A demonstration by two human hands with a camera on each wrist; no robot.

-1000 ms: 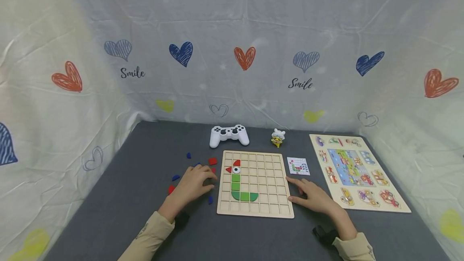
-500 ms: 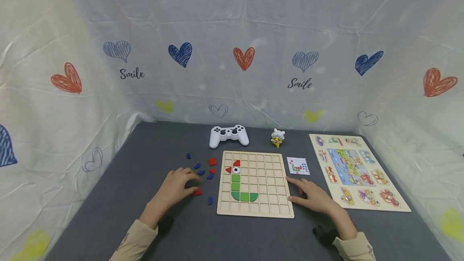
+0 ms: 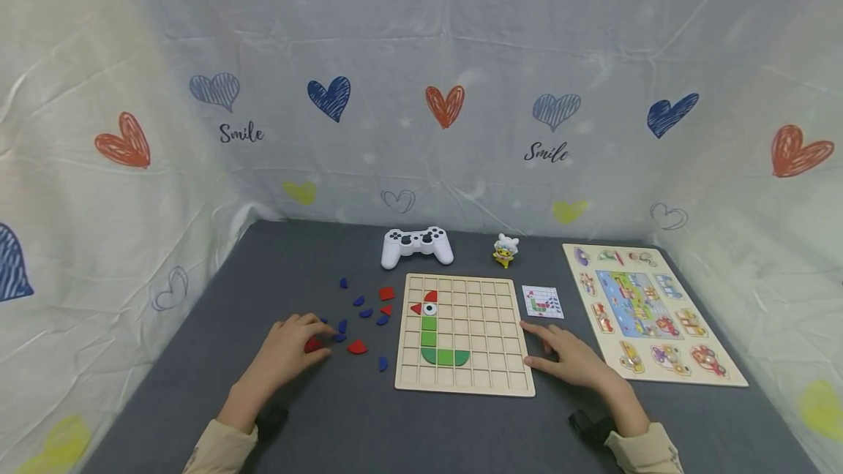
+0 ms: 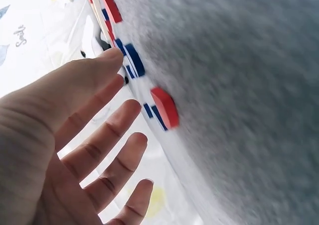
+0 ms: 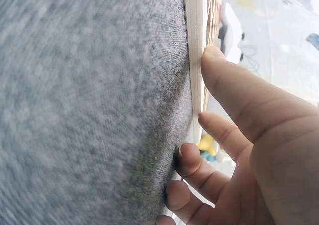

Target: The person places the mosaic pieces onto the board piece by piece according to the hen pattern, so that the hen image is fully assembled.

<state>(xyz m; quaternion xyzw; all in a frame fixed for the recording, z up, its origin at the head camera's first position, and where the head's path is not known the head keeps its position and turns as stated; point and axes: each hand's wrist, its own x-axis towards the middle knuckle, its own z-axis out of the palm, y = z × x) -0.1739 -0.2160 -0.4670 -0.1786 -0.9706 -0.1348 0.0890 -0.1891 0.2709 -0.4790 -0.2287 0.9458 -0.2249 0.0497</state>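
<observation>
My left hand [image 3: 285, 351] hovers at the left of the loose pieces, its fingers loosely bent and holding nothing. A red piece [image 3: 312, 344] and some blue pieces [image 3: 339, 337] lie by its fingertips. In the left wrist view, a gap separates the spread hand [image 4: 94, 130] from a red piece [image 4: 165, 108]. My right hand [image 3: 568, 355] touches the right edge of a wooden grid board [image 3: 487, 382] with thumb and fingertip. Green squares [image 3: 429, 339], green rounded pieces, red pieces and an eye piece [image 3: 429, 309] sit on the board.
A red quarter-round piece [image 3: 357, 347] and several blue pieces lie left of the board. Behind it are a white game controller [image 3: 418, 246] and a small figurine [image 3: 505, 250]. A pattern card [image 3: 543, 302] and a picture puzzle board [image 3: 658, 371] lie to the right.
My left hand has drawn back leftward and toward me, uncovering red and blue pieces on the table. The right hand keeps its place at the board's edge.
</observation>
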